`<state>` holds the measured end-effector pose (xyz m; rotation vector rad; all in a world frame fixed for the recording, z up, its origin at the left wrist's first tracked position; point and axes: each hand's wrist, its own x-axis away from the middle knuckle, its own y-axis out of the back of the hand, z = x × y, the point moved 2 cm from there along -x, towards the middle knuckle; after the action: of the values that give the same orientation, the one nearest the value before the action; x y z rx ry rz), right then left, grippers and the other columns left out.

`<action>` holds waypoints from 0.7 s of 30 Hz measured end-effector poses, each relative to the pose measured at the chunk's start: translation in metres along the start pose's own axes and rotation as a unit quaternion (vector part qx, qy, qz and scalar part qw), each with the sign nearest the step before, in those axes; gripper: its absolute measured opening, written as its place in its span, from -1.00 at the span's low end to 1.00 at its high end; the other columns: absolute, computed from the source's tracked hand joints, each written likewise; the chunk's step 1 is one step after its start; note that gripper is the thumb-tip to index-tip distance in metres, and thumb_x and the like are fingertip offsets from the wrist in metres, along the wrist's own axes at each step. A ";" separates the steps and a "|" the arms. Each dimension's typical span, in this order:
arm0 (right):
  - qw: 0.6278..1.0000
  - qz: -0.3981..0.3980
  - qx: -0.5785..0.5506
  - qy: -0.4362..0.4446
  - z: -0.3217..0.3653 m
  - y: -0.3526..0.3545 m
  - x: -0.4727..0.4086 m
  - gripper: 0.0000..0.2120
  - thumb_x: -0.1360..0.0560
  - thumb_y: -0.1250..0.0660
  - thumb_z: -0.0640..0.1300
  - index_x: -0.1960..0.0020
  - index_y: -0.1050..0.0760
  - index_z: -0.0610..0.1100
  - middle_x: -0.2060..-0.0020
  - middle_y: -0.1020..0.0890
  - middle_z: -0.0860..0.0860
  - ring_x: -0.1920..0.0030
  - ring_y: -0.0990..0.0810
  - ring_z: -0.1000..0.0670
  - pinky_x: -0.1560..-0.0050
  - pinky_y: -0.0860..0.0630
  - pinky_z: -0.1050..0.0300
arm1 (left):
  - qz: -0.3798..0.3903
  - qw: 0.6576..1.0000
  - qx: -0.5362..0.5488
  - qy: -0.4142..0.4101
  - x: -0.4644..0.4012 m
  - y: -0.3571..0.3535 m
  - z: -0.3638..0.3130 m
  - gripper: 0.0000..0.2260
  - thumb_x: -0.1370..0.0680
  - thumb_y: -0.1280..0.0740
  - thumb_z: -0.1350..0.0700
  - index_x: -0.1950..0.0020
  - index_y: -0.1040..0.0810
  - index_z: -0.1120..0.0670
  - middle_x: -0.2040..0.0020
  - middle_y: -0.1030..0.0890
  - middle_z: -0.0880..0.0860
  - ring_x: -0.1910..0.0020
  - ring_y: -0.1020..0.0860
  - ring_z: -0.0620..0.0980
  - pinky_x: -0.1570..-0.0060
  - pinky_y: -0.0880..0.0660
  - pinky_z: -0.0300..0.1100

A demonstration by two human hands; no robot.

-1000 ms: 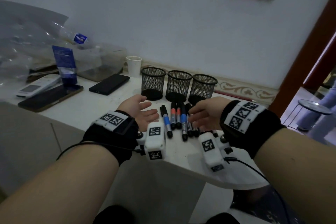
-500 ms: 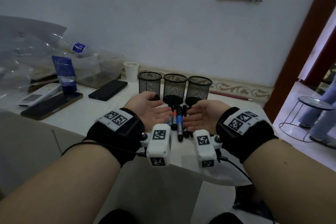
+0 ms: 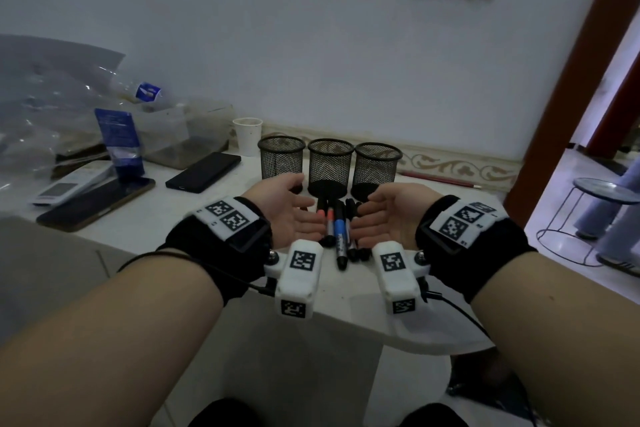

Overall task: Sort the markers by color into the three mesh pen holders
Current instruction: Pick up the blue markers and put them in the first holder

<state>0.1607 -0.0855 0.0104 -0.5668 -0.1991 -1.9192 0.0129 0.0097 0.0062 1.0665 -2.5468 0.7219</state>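
Observation:
Three black mesh pen holders stand in a row on the white table (image 3: pixel 173 215): left holder (image 3: pixel 281 163), middle holder (image 3: pixel 330 166), right holder (image 3: pixel 377 166). All three look empty. In front of them lies a bunch of several markers (image 3: pixel 337 232), side by side, with red, blue and black barrels. My left hand (image 3: pixel 291 215) and my right hand (image 3: pixel 391 215) flank the bunch, palms facing each other, fingers straight. The fingertips lie against the outer markers. Neither hand grips anything.
A white paper cup (image 3: pixel 247 135) stands left of the holders. Two dark phones (image 3: pixel 204 172) (image 3: pixel 97 201), a white remote (image 3: pixel 69 184), a blue packet (image 3: pixel 119 146) and plastic bags fill the left side. A red pencil (image 3: pixel 440 179) lies at the right, near the table edge. A metal stool (image 3: pixel 606 215) stands beyond.
Both hands turned palm-inward and closed in on the markers from either side, pushing the spread markers into a tighter bunch.

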 end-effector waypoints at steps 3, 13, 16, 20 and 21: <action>1.000 0.015 -0.012 -0.004 -0.004 0.006 0.005 -0.64 -0.55 -0.11 -0.20 -0.28 -0.35 -0.36 -0.12 -0.52 -0.36 0.02 -0.56 -0.27 -0.01 -0.50 -0.11 | -0.001 1.000 0.024 -0.020 0.005 0.010 -0.002 -0.45 -0.61 -0.06 -0.07 -0.49 -0.17 0.23 -0.40 -0.36 0.33 -0.37 -0.38 0.26 -0.20 -0.35 0.04; 0.984 -0.042 0.160 0.068 -0.017 -0.026 0.015 -0.72 -0.57 -0.13 -0.24 -0.24 -0.45 -0.20 -0.20 -0.56 -0.11 0.36 -0.53 -0.10 0.39 -0.45 0.11 | -0.028 0.991 0.116 -0.060 0.023 0.030 0.014 -0.56 -0.61 -0.07 -0.04 -0.40 -0.33 0.18 -0.35 -0.44 0.22 -0.36 -0.39 0.16 -0.22 -0.33 0.01; 0.962 -0.076 0.259 0.049 -0.018 -0.032 0.012 -0.59 -0.56 -0.15 -0.25 -0.40 -0.36 -0.18 -0.30 -0.46 -0.17 0.40 -0.53 -0.08 0.40 -0.48 0.08 | -0.034 0.989 0.129 -0.063 0.028 0.030 0.019 -0.57 -0.61 -0.07 -0.03 -0.40 -0.34 0.18 -0.35 -0.44 0.21 -0.37 -0.39 0.15 -0.27 -0.31 0.01; 0.942 -0.092 0.319 0.045 -0.024 -0.036 0.019 -0.54 -0.54 -0.14 -0.25 -0.43 -0.28 -0.20 -0.29 -0.44 -0.24 0.47 -0.54 -0.07 0.46 -0.52 0.14 | -0.037 0.988 0.137 -0.056 0.033 0.030 0.031 -0.59 -0.61 -0.08 -0.01 -0.38 -0.36 0.17 -0.36 -0.44 0.21 -0.36 -0.39 0.14 -0.34 -0.28 0.02; 0.940 -0.092 0.324 0.046 -0.027 -0.037 0.021 -0.54 -0.53 -0.13 -0.25 -0.43 -0.28 -0.19 -0.28 -0.44 -0.23 0.48 -0.54 -0.06 0.48 -0.52 0.15 | -0.037 0.988 0.138 -0.054 0.033 0.029 0.034 -0.59 -0.61 -0.08 -0.01 -0.38 -0.35 0.18 -0.36 -0.44 0.21 -0.36 -0.40 0.14 -0.33 -0.29 0.02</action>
<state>0.1129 -0.0979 0.0014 -0.0139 -0.8125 -1.9047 -0.0334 -0.0106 -0.0175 1.3129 -2.5316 1.0468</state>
